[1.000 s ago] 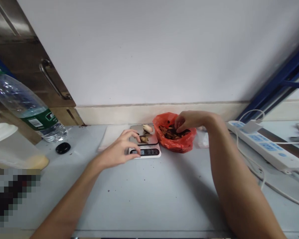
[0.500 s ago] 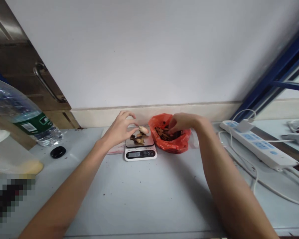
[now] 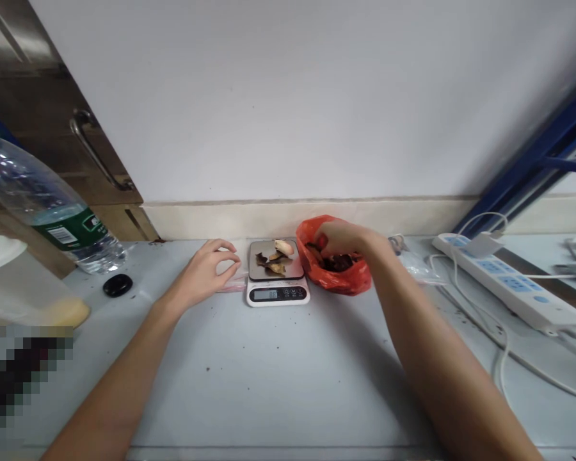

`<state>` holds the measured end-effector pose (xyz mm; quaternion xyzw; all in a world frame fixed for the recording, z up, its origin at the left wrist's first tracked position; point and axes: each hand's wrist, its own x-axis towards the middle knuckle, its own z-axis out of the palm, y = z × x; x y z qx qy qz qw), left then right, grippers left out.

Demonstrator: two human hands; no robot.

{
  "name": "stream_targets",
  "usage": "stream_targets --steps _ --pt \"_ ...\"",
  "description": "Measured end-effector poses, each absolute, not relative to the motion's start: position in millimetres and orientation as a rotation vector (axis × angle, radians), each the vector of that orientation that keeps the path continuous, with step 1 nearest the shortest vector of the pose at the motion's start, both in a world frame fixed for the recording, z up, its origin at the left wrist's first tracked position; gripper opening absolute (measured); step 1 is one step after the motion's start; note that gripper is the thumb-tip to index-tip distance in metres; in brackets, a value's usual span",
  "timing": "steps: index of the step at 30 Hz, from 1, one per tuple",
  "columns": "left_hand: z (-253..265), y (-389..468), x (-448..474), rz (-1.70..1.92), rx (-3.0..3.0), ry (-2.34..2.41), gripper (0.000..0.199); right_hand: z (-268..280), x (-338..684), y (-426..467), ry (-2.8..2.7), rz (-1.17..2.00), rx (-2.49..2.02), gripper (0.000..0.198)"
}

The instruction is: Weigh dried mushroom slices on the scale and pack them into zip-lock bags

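Note:
A white kitchen scale (image 3: 278,293) with a lit display stands near the wall. On its steel plate lie several dried brown pieces (image 3: 274,262) and a pale, thicker piece (image 3: 284,247). Just left of the scale, my left hand (image 3: 208,272) is open, its fingers curved and nothing between them. Right of the scale sits an open red plastic bag (image 3: 348,285) with dark, dried pieces (image 3: 340,262) inside. My right hand (image 3: 340,237) reaches into it, fingers bent together; the bag's contents partly hide the fingertips.
At the left are a water bottle (image 3: 72,227), a black cap (image 3: 118,285) and a translucent tub (image 3: 29,288). Clear plastic bags (image 3: 417,267) lie right of the red bag. A white power strip (image 3: 513,282) and its cables take up the right side.
My left hand has drawn back left, away from the scale's plate. My right hand still works in the red bag, now nearer its left side. The view has shifted slightly.

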<state>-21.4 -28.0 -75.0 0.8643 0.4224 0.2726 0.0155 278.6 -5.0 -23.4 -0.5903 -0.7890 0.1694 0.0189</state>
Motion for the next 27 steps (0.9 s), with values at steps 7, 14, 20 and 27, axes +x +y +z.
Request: stream_targets --steps 7,14,20,27 --pt "-76.4 -30.4 -23.7 0.844 2.695 1.324 0.03 3.5 297.4 -17.1 -2.369 0.531 -1.879 0.014" --pt "-78.9 -29.8 -24.2 0.8 2.702 1.311 0.031 13.6 291.2 -23.8 -2.285 0.496 -1.759 0.017" --pt "-78.2 -30.8 -23.3 0.778 2.705 1.319 0.031 15.2 294.6 -25.1 -2.335 0.491 -1.767 0.006" --pt "-80.6 -31.7 -22.7 0.762 2.695 1.315 0.033 8.3 271.2 -25.2 -2.372 0.841 -1.452 0.017"
